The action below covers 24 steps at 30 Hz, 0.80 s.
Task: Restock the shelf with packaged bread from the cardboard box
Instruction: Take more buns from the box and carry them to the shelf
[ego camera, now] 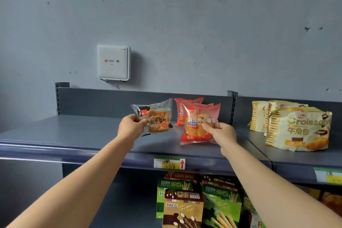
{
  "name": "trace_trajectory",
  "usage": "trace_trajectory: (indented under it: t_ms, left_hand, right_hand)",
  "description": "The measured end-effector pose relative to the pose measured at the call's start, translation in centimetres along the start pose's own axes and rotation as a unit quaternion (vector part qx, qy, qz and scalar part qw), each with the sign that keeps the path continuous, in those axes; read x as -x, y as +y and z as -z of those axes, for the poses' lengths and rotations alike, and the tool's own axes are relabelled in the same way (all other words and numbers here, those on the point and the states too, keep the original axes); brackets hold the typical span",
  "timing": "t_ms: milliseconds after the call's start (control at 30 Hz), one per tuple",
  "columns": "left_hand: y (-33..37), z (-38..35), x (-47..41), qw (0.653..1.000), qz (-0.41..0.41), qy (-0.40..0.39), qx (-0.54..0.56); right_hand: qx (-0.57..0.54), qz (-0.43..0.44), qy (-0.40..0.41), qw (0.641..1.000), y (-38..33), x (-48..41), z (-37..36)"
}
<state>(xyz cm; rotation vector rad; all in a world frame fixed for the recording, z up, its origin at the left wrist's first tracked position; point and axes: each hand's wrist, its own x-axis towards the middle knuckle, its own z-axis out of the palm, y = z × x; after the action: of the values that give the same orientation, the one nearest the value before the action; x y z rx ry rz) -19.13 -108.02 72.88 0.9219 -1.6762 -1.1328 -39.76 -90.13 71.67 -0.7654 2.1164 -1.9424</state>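
My left hand [130, 126] pinches the crinkly clear corner of a square toast pack [157, 118], tilted above the dark metal shelf [74, 135]. My right hand [222, 131] grips a glossy red bun pack [199, 126] by its right edge, low over the shelf, just before upright red packs [180, 111]; contact unclear. Puffy yellow croissant bags [299, 129] lie right, a flat white box [112, 63] hangs on the grey wall [185, 24], and cardboard biscuit boxes [183, 205] stand below.

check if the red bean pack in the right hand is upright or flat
Upright: the red bean pack is held vertical, label facing out, gripped by the right hand.
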Motion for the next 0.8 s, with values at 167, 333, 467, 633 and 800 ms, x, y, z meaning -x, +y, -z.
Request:
trace_trajectory:
  t_ms: [167, 333, 467, 633, 800]
  left_hand:
    - [-0.7, -0.8, -2.7, 1.000, 0.003, -0.025, -0.012]
    - [-1.1, -1.8, -4.7, 0.999, 0.006, -0.034, -0.006]
    - [-1.0, -2.8, -5.6, 0.999, 0.008, -0.038, 0.001]
    - [-1.0, -3.7, -6.3, 0.999, 0.017, -0.027, 0.000]
    - [-1.5, -3.8, -6.5, 1.000, 0.018, -0.015, -0.006]
  right_hand:
    - [0.012, -0.015, -0.005, 1.000, 0.6, -2.0, -1.7]
    - [0.030, -0.010, 0.000, 1.000, 1.4, -3.4, -2.1]
    - [0.060, -0.011, -0.001, 0.998, 1.8, -4.5, -1.9]
    - [0.176, 0.017, 0.055, 0.983, 0.2, -4.6, -1.8]
    - [0.259, 0.182, 0.111, 0.942, -2.3, -4.4, -4.3]
